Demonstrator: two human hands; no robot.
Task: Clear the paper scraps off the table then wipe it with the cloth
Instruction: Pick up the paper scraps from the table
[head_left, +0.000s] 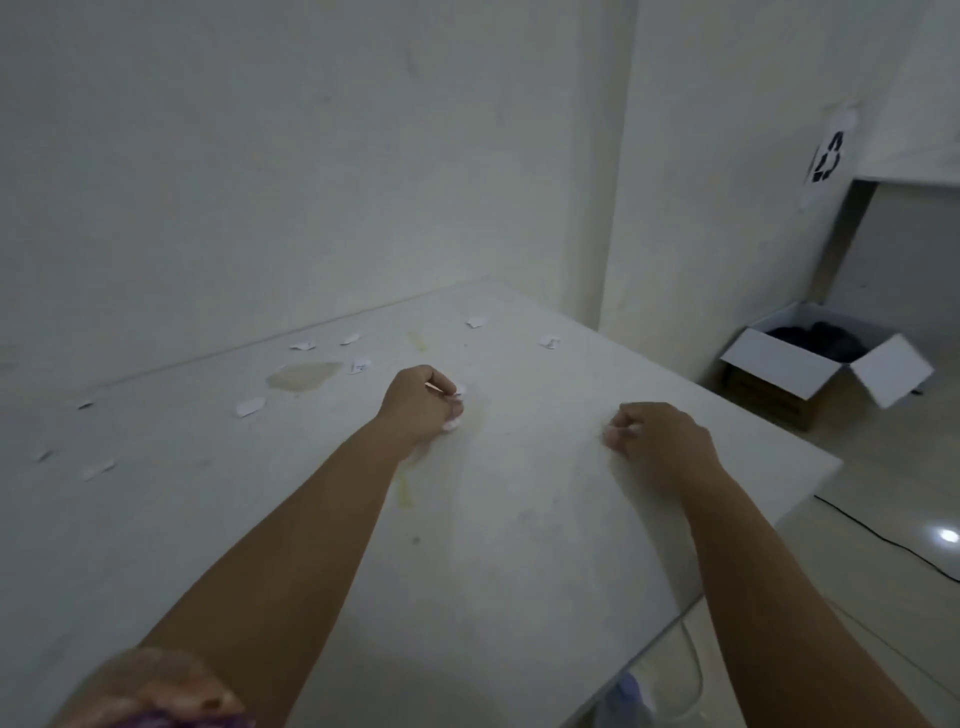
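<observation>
A white table (519, 545) fills the middle of the view. My left hand (421, 402) rests on it near the centre, fingers closed on white paper scraps (453, 423) that poke out of the fist. My right hand (657, 434) is a closed fist farther right, near the table's right side; whether it holds scraps I cannot tell. Several loose scraps lie toward the back and left: one (250, 406) left of my left hand, one (359, 366) behind it, one (477, 321) and one (549, 341) near the far corner. No cloth is in view.
A brownish stain (304, 375) marks the table near the back wall. An open cardboard box (810, 364) with dark contents stands on the floor at right, below a recycling sign (828, 158). A black cable (883, 540) runs across the floor.
</observation>
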